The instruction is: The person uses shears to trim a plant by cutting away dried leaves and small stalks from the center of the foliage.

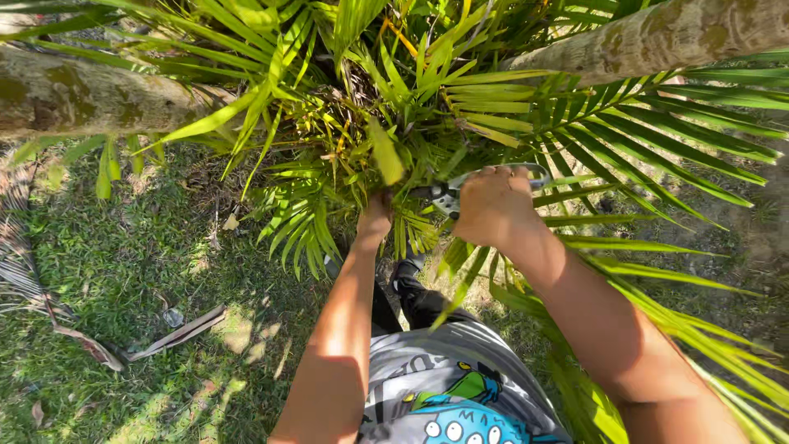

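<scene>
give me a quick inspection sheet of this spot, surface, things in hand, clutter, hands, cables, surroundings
surface: grass, sun-dappled, under the plant
job's things: small palm plant with green fronds; pruning shears, blades pointing into the clump
clutter: dry fallen leaf pieces on the grass at left
hands: left hand reaches into the fronds, what it grips is hidden; right hand closed on the shears' handle
cables: nothing seen
surroundings: two tree trunks, one at left, one at upper right; long fronds at right
</scene>
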